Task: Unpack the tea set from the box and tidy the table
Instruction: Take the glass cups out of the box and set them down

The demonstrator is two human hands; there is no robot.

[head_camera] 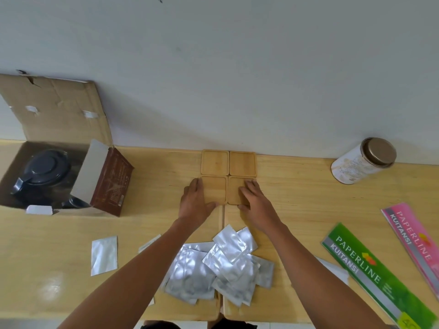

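While flat fingers (198,186) touch 4 coasters (228,178), foil packets (221,264) and seemingly a teapot (45,169) wait.

Evenly and brightly lit, soft and diffuse, with faint shadows only. Glare on the crumpled silver foil sachets (221,264) and a pale sheen on the glossy light wooden tabletop (48,284). Wide-angle bending toward the edges; slightly soft throughout.

My right hand (251,198) covers much of the near-right coaster (234,189), the box (14,153) and green receipt book (370,271) run off frame, and I can't read the tin's (356,166) print.
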